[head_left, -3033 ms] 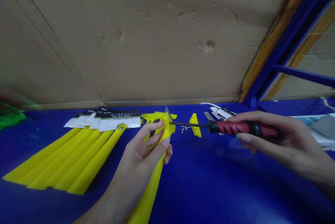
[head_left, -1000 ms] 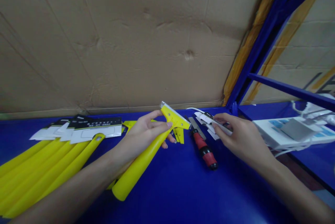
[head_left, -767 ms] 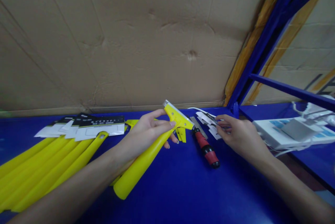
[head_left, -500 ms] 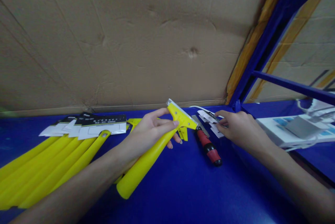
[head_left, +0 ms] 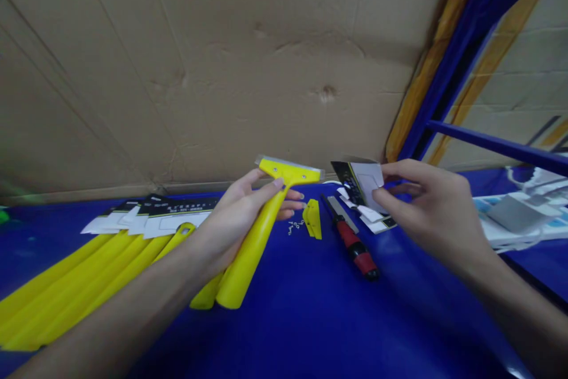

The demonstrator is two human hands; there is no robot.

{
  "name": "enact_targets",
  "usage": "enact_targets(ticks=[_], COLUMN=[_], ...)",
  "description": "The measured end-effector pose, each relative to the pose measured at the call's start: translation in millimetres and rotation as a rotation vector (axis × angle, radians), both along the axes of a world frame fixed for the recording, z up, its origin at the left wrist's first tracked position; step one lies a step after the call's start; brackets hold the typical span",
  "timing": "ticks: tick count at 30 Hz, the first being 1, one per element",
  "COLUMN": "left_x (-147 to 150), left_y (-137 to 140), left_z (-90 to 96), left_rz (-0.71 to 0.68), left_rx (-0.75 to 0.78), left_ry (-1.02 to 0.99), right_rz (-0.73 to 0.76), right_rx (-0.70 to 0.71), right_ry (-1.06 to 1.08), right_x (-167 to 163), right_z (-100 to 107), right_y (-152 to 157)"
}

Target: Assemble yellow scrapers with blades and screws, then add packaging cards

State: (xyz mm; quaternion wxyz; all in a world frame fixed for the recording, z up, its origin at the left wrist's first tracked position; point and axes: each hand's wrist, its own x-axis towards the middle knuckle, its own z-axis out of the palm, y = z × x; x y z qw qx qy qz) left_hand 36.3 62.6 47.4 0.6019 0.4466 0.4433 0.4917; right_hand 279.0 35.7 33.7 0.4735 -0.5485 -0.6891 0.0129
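My left hand (head_left: 248, 213) is closed around the neck of a yellow scraper (head_left: 252, 255), whose wide head and blade point up and away from me. Between the thumb and fingers of my right hand (head_left: 430, 207) is a black and white printed card (head_left: 361, 181), raised off the table. Below that card lie more cards (head_left: 377, 224), partly covered by it. A red and black screwdriver (head_left: 357, 252) rests between my hands. Left of it are a small yellow scraper head plate (head_left: 313, 219) and several tiny screws (head_left: 295, 227).
Several yellow scrapers (head_left: 84, 278) lie side by side at left, with printed cards (head_left: 146, 216) over their ends. Another yellow handle (head_left: 207, 295) lies under my left forearm. Cardboard (head_left: 266, 71) stands behind the blue table (head_left: 310, 326). A white power strip (head_left: 510, 219) with cables sits at right.
My right hand has lifted a card from the small pile and brought it up. My left hand has turned the scraper, so its blade now lies nearly level, farther left.
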Motion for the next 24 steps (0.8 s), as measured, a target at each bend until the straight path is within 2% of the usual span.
enact_targets(ticks=[2,4,8,11,15,20,24], left_x=[-3.2,-6.7,-12.2,-12.8,-8.6,-2.9,0.0], left_y=[2.9,6.3,10.1,10.4,9.5,4.0,-1.3], left_z=[-0.2,0.4,4.7,5.8,4.1,5.2,7.3], left_rz=[0.033,0.046,0.137,0.198,0.260,0.247,0.230], left_rx=[0.001,-0.003,0.032,0.098,0.150,0.167,0.156], left_ry=[-0.119,-0.226,-0.364,-0.416,-0.476,-0.506,-0.526], right_rz=[0.170,0.289,0.393,0.443,0.415,0.306,0.361], right_rx=[-0.146,-0.288,-0.531,-0.647,-0.658,-0.645,-0.630], right_ry=[0.282,0.467,0.672,0.733,0.715,0.698,0.724], right_x=[-5.7,-10.1,-16.5,-21.4,-30.7,-41.5,-46.4], right_z=[-1.3,-5.5,-15.1,-20.0,-24.5,-28.0,-30.9], right_y=[-1.4,-3.0,-8.3,-11.3,-11.8,-11.3,-9.9])
